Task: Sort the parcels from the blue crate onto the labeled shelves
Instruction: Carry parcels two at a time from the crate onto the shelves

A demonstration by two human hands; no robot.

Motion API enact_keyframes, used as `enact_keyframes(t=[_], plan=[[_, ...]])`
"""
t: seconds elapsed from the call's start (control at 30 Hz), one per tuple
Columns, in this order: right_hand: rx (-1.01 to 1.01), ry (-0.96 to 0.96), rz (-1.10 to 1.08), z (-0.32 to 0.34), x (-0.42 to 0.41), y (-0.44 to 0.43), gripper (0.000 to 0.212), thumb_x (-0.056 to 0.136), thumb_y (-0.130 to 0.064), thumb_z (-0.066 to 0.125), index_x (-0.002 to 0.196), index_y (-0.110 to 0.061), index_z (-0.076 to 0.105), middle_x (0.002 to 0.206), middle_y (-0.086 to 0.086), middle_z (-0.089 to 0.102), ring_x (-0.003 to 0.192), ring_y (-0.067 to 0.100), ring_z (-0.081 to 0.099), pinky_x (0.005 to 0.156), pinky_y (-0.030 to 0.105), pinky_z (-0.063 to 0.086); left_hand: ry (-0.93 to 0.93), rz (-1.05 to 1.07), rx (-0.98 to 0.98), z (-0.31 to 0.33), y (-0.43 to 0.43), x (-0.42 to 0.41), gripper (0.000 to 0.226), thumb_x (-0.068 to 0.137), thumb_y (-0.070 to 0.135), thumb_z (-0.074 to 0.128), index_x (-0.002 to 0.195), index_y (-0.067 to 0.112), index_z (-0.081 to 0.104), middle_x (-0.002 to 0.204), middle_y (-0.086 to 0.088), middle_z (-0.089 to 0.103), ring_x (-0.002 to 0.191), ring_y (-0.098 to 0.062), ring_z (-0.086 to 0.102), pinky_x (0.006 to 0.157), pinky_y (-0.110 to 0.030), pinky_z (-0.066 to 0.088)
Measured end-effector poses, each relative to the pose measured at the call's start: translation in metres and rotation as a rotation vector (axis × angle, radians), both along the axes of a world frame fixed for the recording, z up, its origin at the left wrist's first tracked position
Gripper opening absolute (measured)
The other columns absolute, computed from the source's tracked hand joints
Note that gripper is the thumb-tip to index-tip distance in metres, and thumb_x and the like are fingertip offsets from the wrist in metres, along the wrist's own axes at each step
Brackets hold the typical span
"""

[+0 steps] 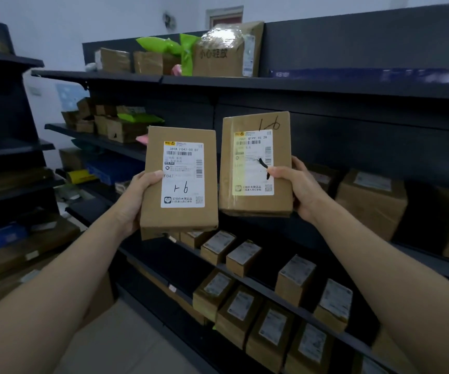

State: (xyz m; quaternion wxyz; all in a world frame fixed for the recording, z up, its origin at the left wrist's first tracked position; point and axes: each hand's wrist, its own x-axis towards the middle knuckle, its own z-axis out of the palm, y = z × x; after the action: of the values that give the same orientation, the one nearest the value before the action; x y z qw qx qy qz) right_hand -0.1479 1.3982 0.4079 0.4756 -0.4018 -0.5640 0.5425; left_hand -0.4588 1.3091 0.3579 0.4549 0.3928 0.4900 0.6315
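I hold two flat brown cardboard parcels upright in front of a dark shelving unit (245, 85). My left hand (134, 201) grips the left parcel (153, 184) by its left edge; its white label bears a handwritten "1-6". My right hand (298, 190) grips the right parcel (227, 168) by its right edge, thumb on the label; "1-6" is written on the cardboard above that label. The two parcels sit side by side, nearly touching. The blue crate is out of view.
Several small labelled boxes (296, 276) line the lower shelves. A large box (371, 201) sits on the right of the middle shelf. The top shelf carries a big taped box (226, 49) and green bags (164, 45). Another dark rack (7, 157) stands at left.
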Motion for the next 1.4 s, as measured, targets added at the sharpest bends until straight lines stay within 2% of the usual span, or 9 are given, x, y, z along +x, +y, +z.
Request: enact_keyframes(t=[0.13,0.33,0.57,0.67,0.73,0.87,1.07,1.23,1.4], plan=[[-0.013,-0.006,0.03,-0.001,-0.042,0.056,0.082,0.072,-0.024,0.078,0.14,-0.035,0.033,0.112,0.006,0.068,0.096,0.028,0.069,0.082,0.051,0.056,0.014,0.037,-0.007,0.0,0.047,-0.037,0.076,0.068,0.053,0.069,0.134,0.024,0.046,0.119,-0.01,0.067,0.105,-0.032,0.066,0.083,-0.047,0.055],[0.0,-0.016,0.021,0.0,-0.093,0.135,0.07,0.074,-0.024,0.077,0.134,-0.028,0.043,0.099,0.003,0.074,0.082,0.02,0.074,0.062,0.037,0.059,0.085,0.007,-0.019,0.009,0.127,-0.087,0.085,0.063,0.057,0.072,0.136,0.024,0.044,0.115,-0.008,0.07,0.1,-0.029,0.069,0.069,-0.039,0.057],[-0.041,-0.083,-0.1,0.007,-0.106,0.198,0.064,0.074,-0.038,0.077,0.13,-0.02,0.053,0.104,0.006,0.074,0.094,0.025,0.071,0.082,0.042,0.056,0.054,-0.15,-0.058,0.008,0.232,-0.117,0.068,0.073,0.054,0.069,0.132,0.026,0.047,0.111,-0.006,0.072,0.097,-0.027,0.07,0.07,-0.04,0.058],[-0.119,-0.109,-0.151,0.008,-0.103,0.211,0.043,0.077,-0.043,0.073,0.114,-0.022,0.067,0.096,0.004,0.076,0.083,0.022,0.073,0.07,0.036,0.056,0.041,-0.272,-0.101,0.01,0.277,-0.119,0.063,0.075,0.052,0.068,0.129,0.025,0.051,0.108,-0.006,0.073,0.094,-0.026,0.071,0.064,-0.036,0.058],[-0.175,-0.119,-0.192,0.006,-0.101,0.217,0.034,0.077,-0.047,0.072,0.104,-0.025,0.071,0.091,0.002,0.076,0.077,0.02,0.074,0.064,0.033,0.053,0.068,-0.35,-0.135,0.013,0.306,-0.121,0.06,0.073,0.052,0.069,0.124,0.024,0.059,0.108,-0.007,0.073,0.095,-0.028,0.07,0.072,-0.04,0.058],[-0.266,-0.196,-0.305,0.006,-0.101,0.223,0.04,0.067,-0.054,0.076,0.096,-0.026,0.072,0.085,0.003,0.077,0.091,0.028,0.067,0.074,0.043,0.049,0.111,-0.515,-0.205,0.022,0.355,-0.125,0.043,0.069,0.055,0.071,0.097,0.023,0.077,0.104,-0.008,0.074,0.087,-0.025,0.072,0.075,-0.036,0.057],[-0.371,-0.188,-0.476,0.0,-0.102,0.216,0.046,0.065,-0.058,0.075,0.1,-0.029,0.068,0.098,0.007,0.072,0.096,0.034,0.061,0.08,0.057,0.045,0.242,-0.599,-0.324,0.033,0.398,-0.116,0.072,0.047,0.062,0.078,0.109,0.026,0.07,0.112,-0.01,0.071,0.109,-0.033,0.062,0.101,-0.054,0.04],[-0.416,-0.099,-0.55,-0.005,-0.108,0.214,0.045,0.077,-0.058,0.064,0.106,-0.024,0.065,0.106,0.011,0.068,0.102,0.037,0.06,0.097,0.066,0.032,0.252,-0.576,-0.467,0.032,0.421,-0.113,0.061,0.059,0.06,0.075,0.107,0.023,0.065,0.105,-0.014,0.068,0.1,-0.037,0.059,0.09,-0.06,0.041],[-0.371,-0.107,-0.621,-0.006,-0.121,0.214,0.042,0.085,-0.05,0.061,0.112,-0.017,0.063,0.108,0.012,0.067,0.099,0.035,0.061,0.09,0.058,0.043,0.233,-0.542,-0.487,0.034,0.433,-0.114,0.053,0.068,0.051,0.071,0.109,0.019,0.061,0.101,-0.015,0.064,0.096,-0.037,0.057,0.086,-0.058,0.041]])
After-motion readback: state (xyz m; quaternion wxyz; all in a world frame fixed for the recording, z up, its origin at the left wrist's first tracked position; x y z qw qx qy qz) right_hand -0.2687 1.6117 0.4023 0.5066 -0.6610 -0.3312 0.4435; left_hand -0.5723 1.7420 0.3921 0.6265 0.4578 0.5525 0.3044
